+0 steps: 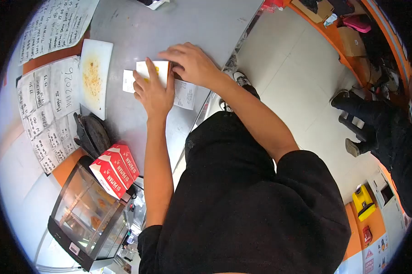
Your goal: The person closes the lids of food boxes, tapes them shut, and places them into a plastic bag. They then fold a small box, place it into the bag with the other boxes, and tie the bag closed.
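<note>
A small white carton [144, 68] with a yellow mark and an orange-brown side lies on the metal counter, a white flap or paper jutting out at its left. My left hand [156, 93] grips it from above, fingers spread over the top and thumb along the right side. At its upper right corner is my right hand [190, 61], fingers apart and slightly curved, the thumb close to the orange-brown side. Whether the right fingertips touch the carton is hard to make out. A printed receipt [184, 95] lies flat beneath my right wrist, partly hidden.
Left of my hands lies a stained white cutting board [94, 80]. Red-and-white boxes [116, 169] stand on a glass display case [85, 212]. A dark bag-like item [93, 132] sits against the wall. Another person's legs [365, 112] show at right, near orange shelving [327, 34].
</note>
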### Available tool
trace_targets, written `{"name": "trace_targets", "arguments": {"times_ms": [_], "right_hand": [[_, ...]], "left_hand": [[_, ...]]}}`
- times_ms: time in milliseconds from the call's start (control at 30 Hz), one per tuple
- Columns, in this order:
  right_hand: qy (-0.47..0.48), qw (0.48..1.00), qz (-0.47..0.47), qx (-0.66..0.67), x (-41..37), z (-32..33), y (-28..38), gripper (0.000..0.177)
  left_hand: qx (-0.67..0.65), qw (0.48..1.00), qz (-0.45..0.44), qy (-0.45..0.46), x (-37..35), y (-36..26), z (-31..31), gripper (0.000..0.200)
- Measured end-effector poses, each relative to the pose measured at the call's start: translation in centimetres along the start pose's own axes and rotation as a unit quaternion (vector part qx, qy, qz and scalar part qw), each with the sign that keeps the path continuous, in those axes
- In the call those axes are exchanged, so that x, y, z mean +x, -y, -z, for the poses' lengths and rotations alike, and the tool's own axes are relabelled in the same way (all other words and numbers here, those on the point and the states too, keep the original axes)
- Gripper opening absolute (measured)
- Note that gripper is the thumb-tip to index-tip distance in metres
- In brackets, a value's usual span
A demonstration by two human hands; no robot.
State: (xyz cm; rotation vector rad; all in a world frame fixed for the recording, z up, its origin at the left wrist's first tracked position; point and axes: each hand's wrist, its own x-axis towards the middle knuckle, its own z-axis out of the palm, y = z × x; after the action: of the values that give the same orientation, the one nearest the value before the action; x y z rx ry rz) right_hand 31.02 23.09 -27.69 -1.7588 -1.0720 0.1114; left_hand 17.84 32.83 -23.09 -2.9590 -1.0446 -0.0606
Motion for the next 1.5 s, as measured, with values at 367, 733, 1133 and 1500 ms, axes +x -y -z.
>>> {"name": "trace_targets", "arguments": {"times_ms": [367,733,1133,1500], "right_hand": [[0.129,0.983,0.132,-0.023,2.1,2.2,-1.6,0.033],[0.179,0.977,0.111,0.03,5.2,4.0,1.2,0.037],[-0.069,0.989,-0.107,-0.081,17.4,3.3,-1.1,0.045],[0.085,0.947,-0.311,-0.003,24.9,3.5,-3.6,0.036]], "left_hand": [[-0.268,0.952,0.023,-0.145,-4.5,2.4,-3.1,0.083],[-0.367,0.898,0.099,-0.224,-3.0,3.3,-1.8,0.075],[-0.604,0.725,0.201,-0.264,-4.9,9.6,2.4,0.064],[-0.594,0.751,0.227,-0.179,-3.9,8.8,-0.3,0.063]]}}
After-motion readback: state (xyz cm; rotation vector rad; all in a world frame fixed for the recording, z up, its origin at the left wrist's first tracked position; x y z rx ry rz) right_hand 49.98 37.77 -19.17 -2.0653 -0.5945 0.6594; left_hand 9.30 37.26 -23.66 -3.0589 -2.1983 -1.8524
